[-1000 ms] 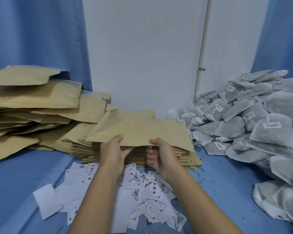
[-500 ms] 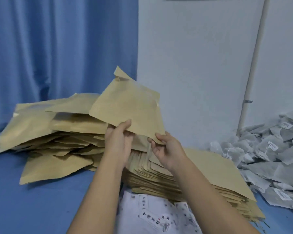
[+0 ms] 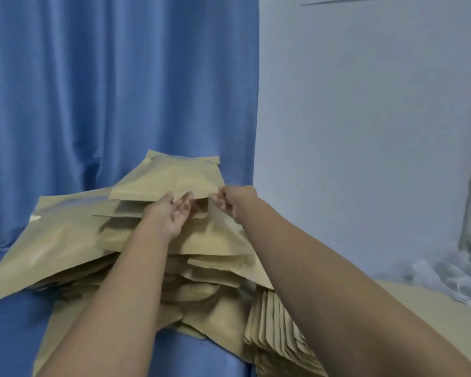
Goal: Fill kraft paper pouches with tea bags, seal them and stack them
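Note:
A kraft paper pouch (image 3: pixel 172 176) lies flat on top of the heap of filled pouches (image 3: pixel 65 240) at the back, against the curtain. My left hand (image 3: pixel 172 213) reaches palm-up to its near edge and holds it between thumb and fingertips. My right hand (image 3: pixel 230 201) pinches the pouch's near right corner with curled fingers. Both arms are stretched far forward. A neat stack of empty flat pouches (image 3: pixel 278 338) sits low at the right, under my right forearm.
A blue curtain (image 3: pixel 106 91) hangs behind the heap and a white wall (image 3: pixel 365 131) stands to the right. Blurred white tea bags (image 3: pixel 446 273) pile up at the right edge. Blue cloth (image 3: pixel 17 330) covers the table.
Both hands carried the pouch up and leftward from the empty stack onto the top of the heap. The view swung left, so the paper labels and most tea bags have left the frame.

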{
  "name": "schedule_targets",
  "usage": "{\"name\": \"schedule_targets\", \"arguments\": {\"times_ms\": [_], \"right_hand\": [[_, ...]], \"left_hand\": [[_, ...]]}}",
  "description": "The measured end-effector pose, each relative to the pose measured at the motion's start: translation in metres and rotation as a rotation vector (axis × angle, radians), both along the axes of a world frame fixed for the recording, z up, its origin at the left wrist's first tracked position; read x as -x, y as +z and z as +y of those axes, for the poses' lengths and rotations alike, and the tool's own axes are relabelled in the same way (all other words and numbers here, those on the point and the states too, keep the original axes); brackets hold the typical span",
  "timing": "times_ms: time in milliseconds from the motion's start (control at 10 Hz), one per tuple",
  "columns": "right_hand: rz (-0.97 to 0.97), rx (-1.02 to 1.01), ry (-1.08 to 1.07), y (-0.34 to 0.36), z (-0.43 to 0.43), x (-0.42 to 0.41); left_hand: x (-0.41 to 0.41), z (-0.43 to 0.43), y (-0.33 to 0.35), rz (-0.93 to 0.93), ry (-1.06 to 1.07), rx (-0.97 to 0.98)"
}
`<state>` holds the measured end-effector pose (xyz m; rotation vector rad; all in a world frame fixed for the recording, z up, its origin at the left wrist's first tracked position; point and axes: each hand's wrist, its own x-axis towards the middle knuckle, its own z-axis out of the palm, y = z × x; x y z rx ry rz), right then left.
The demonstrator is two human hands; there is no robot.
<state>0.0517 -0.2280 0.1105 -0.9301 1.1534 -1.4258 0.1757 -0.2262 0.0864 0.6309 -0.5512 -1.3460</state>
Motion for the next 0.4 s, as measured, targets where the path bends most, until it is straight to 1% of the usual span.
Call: {"name": "schedule_targets", "arguments": {"times_ms": [100, 200, 300, 400], "right_hand": [[-0.316, 0.017, 0.094, -0.007, 0.002, -0.006], [-0.440, 0.017, 0.172, -0.011, 0.011, -0.008], [-0.467, -0.004, 0.272, -0.020, 0.028, -0.004], [-0.479, -0.040, 0.284, -0.033, 0.053, 0.007]], "left_hand": [[-0.002, -0.005, 0.000, 0.115, -0.014, 0.069], [0.000, 0.002, -0.004, 0.194, -0.030, 0.112], [0.006, 0.015, -0.012, 0.244, 0.091, 0.095], [0.021, 0.041, -0.021, 0.234, 0.237, 0.072]]}}
